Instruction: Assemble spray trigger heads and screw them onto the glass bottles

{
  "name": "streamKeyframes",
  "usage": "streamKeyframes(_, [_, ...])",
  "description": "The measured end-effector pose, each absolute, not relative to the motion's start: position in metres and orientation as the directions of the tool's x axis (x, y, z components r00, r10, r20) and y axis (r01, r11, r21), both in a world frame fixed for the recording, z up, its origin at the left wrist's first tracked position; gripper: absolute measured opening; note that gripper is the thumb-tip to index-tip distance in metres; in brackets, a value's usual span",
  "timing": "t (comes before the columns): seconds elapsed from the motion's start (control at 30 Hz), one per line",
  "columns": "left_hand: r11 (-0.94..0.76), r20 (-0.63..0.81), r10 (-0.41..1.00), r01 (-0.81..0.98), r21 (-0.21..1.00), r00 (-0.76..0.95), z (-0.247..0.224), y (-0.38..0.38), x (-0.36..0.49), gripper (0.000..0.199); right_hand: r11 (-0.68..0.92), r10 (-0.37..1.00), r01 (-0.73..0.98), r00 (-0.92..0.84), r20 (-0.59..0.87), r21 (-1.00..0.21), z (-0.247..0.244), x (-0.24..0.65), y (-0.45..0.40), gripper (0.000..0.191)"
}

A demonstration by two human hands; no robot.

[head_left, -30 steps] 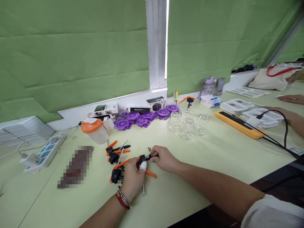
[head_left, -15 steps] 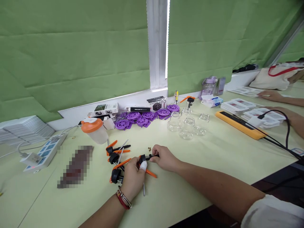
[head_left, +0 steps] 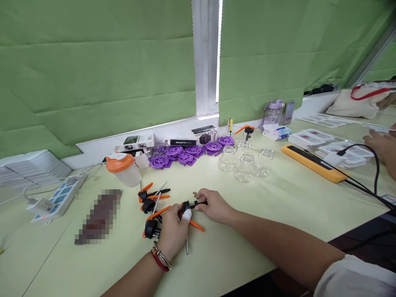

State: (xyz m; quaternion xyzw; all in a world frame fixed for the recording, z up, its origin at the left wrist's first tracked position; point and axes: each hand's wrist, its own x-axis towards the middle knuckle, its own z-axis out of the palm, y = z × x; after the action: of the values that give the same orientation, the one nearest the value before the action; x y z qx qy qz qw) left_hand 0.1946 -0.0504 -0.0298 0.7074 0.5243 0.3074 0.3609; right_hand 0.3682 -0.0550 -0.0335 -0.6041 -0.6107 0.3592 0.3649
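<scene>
My left hand (head_left: 173, 229), with a white covering on its thumb, is closed around a black-capped part with an orange lever (head_left: 185, 206). A short metal shaft juts from its cap to the right. The fingertips of my right hand (head_left: 213, 205) pinch the black end of that shaft. Beneath my hands an orange lever sticks out to the lower right, and a thin metal rod (head_left: 187, 246) points toward me. Left of my left hand lie several similar black-and-orange parts (head_left: 150, 228). A few tiny brass-coloured pieces (head_left: 194, 194) lie just beyond my right fingertips.
Several clear glass jars (head_left: 243, 168) stand behind my right hand. Purple plastic parts (head_left: 185, 158) lie along the wall, beside an orange-lidded cup (head_left: 123, 169). A white power strip (head_left: 62, 198) is at left, a yellow one (head_left: 314, 163) at right. Another person's hands (head_left: 379, 144) are at far right.
My hands and the part between them have hardly moved. At far right, the other person's hands have shifted to the right, away from the card stacks.
</scene>
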Motion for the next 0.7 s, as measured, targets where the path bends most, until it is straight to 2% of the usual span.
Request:
streamKeyframes(0.43, [-0.152, 0.023, 0.969, 0.517, 0.842, 0.247, -0.0321, -0.0493, 0.1948, 0.027, -0.006, 1.000, 0.496, 0.017, 0.003, -0.869, -0.0324, 0.3678, -0.0537, 0.023])
streamKeyframes(0.57, [-0.156, 0.025, 0.969, 0.528, 0.835, 0.247, -0.0336, -0.0486, 0.1944, 0.028, -0.009, 1.000, 0.499, 0.011, -0.004, -0.867, -0.0322, 0.3676, -0.0535, 0.017])
streamKeyframes(0.7, [-0.158, 0.020, 0.968, 0.551, 0.820, 0.248, -0.0328, -0.0489, 0.1949, 0.028, -0.009, 1.000, 0.502, 0.024, 0.004, -0.865, -0.0331, 0.3676, -0.0539, 0.024])
